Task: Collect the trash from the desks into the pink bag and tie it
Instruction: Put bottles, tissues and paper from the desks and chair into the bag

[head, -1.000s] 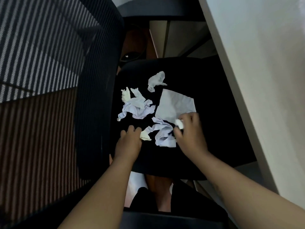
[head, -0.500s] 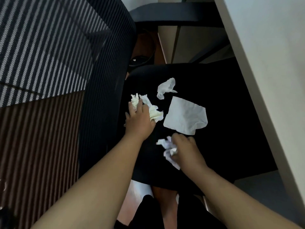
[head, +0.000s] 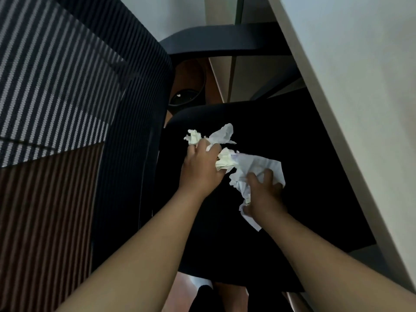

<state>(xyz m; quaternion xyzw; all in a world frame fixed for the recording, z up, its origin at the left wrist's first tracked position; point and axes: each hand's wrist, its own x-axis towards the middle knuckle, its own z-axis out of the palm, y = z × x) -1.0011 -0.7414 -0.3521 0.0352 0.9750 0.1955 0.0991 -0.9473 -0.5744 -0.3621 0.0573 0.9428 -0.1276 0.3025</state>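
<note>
A black office-chair seat [head: 304,143] fills the middle, dim and in shadow. Left of the seat rises the chair's striped mesh backrest [head: 56,86]; right of it runs a pale white desk [head: 360,86]. Beyond the seat, a black armrest [head: 225,41] crosses above reddish-brown wooden floor [head: 191,75].

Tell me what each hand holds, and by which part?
Left hand grips crumpled tissues bunched in its fingers; right hand clutches the crumpled paper by its middle.

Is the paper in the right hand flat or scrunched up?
Scrunched up: the paper shows creases where the right hand grips it.
</note>
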